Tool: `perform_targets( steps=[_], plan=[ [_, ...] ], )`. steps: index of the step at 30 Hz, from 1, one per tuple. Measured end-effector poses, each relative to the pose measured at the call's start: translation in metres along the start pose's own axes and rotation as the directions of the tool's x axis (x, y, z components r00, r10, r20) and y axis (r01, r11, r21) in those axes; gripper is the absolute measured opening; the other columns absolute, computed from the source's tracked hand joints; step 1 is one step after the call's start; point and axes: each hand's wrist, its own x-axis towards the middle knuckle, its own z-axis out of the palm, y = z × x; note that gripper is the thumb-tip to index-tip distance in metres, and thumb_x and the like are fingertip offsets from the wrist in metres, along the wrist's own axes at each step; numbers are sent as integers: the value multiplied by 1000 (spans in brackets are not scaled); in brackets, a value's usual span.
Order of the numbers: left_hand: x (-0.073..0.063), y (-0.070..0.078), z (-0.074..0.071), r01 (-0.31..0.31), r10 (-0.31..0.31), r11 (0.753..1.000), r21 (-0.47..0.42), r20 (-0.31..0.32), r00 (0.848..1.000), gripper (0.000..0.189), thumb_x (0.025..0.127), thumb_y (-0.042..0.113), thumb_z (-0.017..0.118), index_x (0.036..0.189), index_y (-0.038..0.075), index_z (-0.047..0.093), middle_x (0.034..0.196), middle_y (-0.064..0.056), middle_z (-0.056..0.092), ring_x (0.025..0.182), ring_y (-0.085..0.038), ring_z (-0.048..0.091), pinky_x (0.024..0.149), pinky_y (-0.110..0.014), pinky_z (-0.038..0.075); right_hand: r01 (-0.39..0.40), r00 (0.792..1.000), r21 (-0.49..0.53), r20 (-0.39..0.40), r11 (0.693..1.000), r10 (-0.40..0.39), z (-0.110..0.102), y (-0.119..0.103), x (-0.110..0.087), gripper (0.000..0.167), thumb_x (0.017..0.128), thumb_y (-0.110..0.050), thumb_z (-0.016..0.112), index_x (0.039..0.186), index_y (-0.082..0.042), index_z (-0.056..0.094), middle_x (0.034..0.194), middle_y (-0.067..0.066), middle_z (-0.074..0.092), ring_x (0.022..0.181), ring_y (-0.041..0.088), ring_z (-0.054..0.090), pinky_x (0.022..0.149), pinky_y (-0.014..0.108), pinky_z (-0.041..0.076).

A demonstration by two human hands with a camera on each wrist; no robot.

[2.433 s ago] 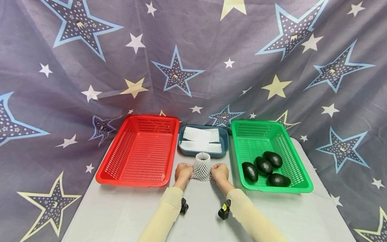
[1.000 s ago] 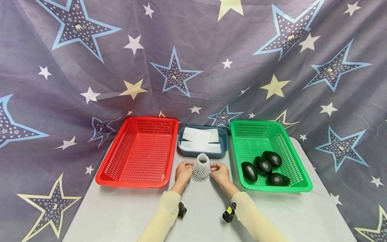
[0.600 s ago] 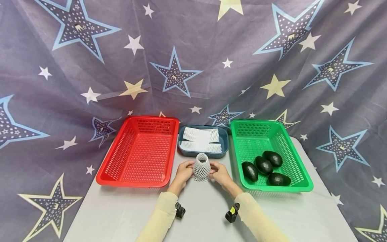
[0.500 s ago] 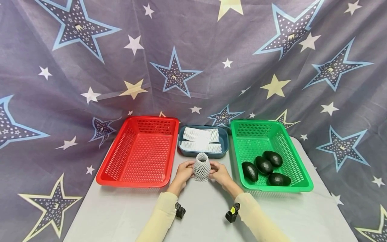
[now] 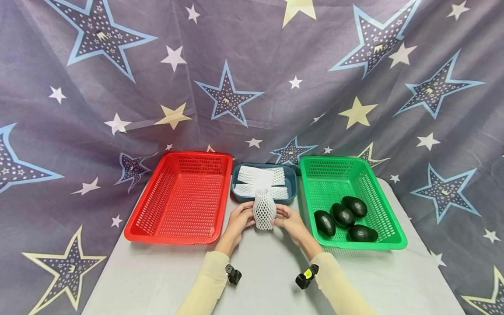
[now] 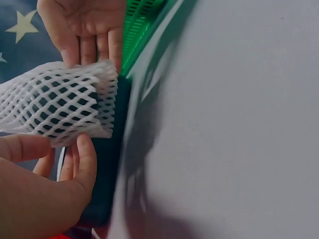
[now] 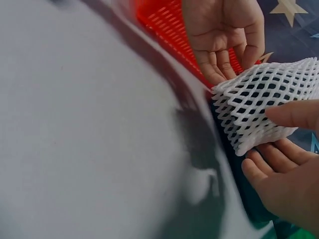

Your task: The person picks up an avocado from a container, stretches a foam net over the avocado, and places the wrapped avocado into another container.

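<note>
A white foam net sleeve (image 5: 264, 210) stands between the two hands, bulging in the middle. Through its mesh in the left wrist view shows a dark filling, which looks like an avocado (image 6: 57, 102). The left hand (image 5: 239, 219) holds the sleeve from the left, its thumb and fingertips against the mesh. On the opposite side the right hand (image 5: 290, 222) grips it, thumb on the near face and fingers beneath in the right wrist view. The sleeve's wide end gapes past the dark filling in the left wrist view.
A blue tray (image 5: 291, 197) with several flat foam net sleeves (image 5: 252, 175) lies just behind the hands. To the left stands a red basket (image 5: 190, 205); to the right, a green basket (image 5: 328, 183) containing several dark avocados (image 5: 343, 215). A starry curtain (image 5: 275, 87) hangs behind.
Both hands have lifted the sleeve upward, and its top now overlaps the blue tray. Earlier the fists were at its lower sides; the fingers have since spread around it.
</note>
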Motion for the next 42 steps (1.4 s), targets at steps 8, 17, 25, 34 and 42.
perform_targets(
  steps=[8,17,25,34,42],
  plan=[
    [-2,7,-3,-3,2,1000,6,71,997,44,99,22,62,139,6,61,112,-1,72,95,-13,65,92,-41,53,-10,999,143,43,990,4,-2,-2,-3,60,87,8,64,144,9,44,137,30,56,109,14,63,89,20,55],
    [-4,6,0,-23,20,1000,13,148,989,64,89,19,76,147,8,51,137,-17,61,108,-15,63,86,-25,53,-12,999,185,35,983,5,1,-3,-5,58,90,3,69,143,4,46,131,26,60,102,12,66,89,24,57],
    [-2,8,1,7,0,999,-46,146,989,67,89,17,76,149,10,46,140,-19,58,101,-12,64,85,-30,53,-6,1000,181,-8,984,7,3,-7,-5,54,91,-1,70,141,5,50,115,14,66,94,13,67,90,32,59],
    [0,7,-1,57,-22,985,-165,204,979,61,94,12,68,150,4,44,137,-21,59,108,-16,67,92,-29,56,11,999,175,-31,984,-5,1,-12,-6,45,95,-11,70,134,5,55,111,7,66,99,14,65,95,35,57],
    [-1,6,-2,64,-15,980,-188,250,968,58,97,10,60,151,1,40,144,-25,53,116,-21,64,95,-31,55,-18,1000,221,-13,975,22,0,-11,-5,43,98,-12,67,133,6,50,117,11,68,100,16,69,96,35,57]
  ],
)
